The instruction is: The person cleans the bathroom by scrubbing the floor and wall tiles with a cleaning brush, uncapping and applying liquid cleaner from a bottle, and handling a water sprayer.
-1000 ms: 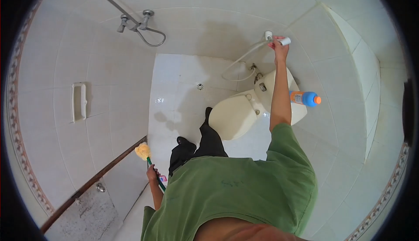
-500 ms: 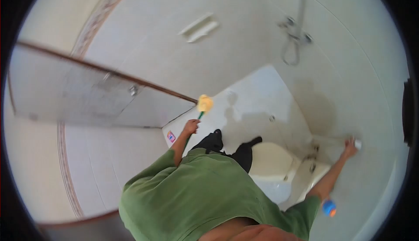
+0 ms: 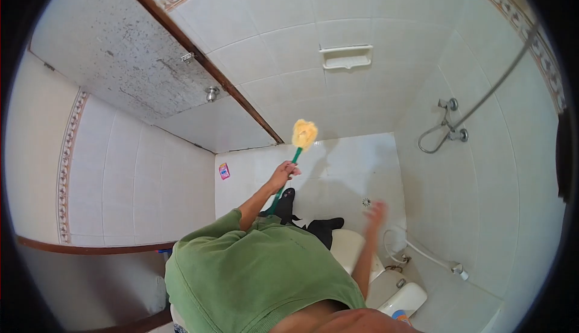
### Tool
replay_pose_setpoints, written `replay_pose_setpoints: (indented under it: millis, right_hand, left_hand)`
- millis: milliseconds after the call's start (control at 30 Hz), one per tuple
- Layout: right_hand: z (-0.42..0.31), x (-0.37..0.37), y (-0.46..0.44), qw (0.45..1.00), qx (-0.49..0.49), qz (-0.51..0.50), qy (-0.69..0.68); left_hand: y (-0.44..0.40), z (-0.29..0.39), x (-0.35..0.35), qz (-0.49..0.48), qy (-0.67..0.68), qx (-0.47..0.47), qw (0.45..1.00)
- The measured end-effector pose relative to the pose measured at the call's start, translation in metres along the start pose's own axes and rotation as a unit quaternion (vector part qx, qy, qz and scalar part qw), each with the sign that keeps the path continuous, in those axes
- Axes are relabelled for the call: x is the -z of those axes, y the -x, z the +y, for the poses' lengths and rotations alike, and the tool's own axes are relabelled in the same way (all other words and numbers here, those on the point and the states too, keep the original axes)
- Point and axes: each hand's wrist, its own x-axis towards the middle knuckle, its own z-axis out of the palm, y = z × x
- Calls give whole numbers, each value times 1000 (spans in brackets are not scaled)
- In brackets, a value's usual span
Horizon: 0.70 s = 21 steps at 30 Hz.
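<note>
My left hand [image 3: 284,175] is closed around the green handle of a brush with a fluffy yellow head [image 3: 304,134], held upright in front of my body. Empty and smeared by motion, my right hand [image 3: 375,213] is over the floor beside the drain [image 3: 366,202], its fingers seemingly stretched out. To its right, a white bidet sprayer [image 3: 460,271] rests at the wall, its hose [image 3: 392,242] looping down near the toilet. Below my right forearm are the toilet lid [image 3: 347,248] and the cistern [image 3: 405,301].
A pink packet [image 3: 224,171] lies on the white floor by the left wall. A worn door [image 3: 129,50] stands at the upper left. A soap dish [image 3: 347,57] and shower taps [image 3: 452,119] are fixed to the walls. A blue-and-orange container [image 3: 400,315] is by the cistern.
My right hand has let go of the sprayer at the right wall and moved left over the floor. The brush stays in my left hand. The camera view has turned.
</note>
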Motion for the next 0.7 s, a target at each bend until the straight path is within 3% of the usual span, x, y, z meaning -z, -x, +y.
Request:
replay_pose_setpoints:
  millis: [33, 67, 133, 167, 267, 333, 400, 467, 567, 667, 700]
  right_hand:
    - [39, -91, 3, 991, -54, -116, 42]
    - [-18, -195, 31, 958, -177, -212, 81]
    - [-43, -311, 66, 944, -68, -309, 94]
    - [-110, -359, 81, 952, -120, -280, -3]
    - [-167, -422, 38, 960, -52, -259, 96]
    - [-202, -476, 5, 954, 125, -228, 147]
    - [-247, -536, -27, 953, 199, -188, 129]
    - [-275, -584, -50, 982, 71, -168, 56]
    - [-159, -630, -58, 919, 263, -120, 267]
    - [-199, -666, -54, 894, 344, -99, 270]
    - [-240, -683, -54, 910, 313, -118, 245]
  left_hand:
    - [3, 19, -8, -6, 27, -22, 999]
    - [4, 42, -13, -12, 53, -45, 997]
    - [2, 86, -7, -22, 80, -114, 990]
    - [-1, 106, 3, -26, 79, -158, 984]
    - [-1, 187, 45, -16, 91, -247, 965]
    - [7, 231, 83, 7, 92, -303, 949]
    - [9, 260, 125, 37, 79, -379, 921]
    - [13, 257, 170, 61, 124, -365, 921]
    - [16, 220, 231, 112, 173, -307, 929]
    - [16, 168, 285, 189, 185, -200, 943]
    - [13, 154, 301, 216, 193, -165, 943]
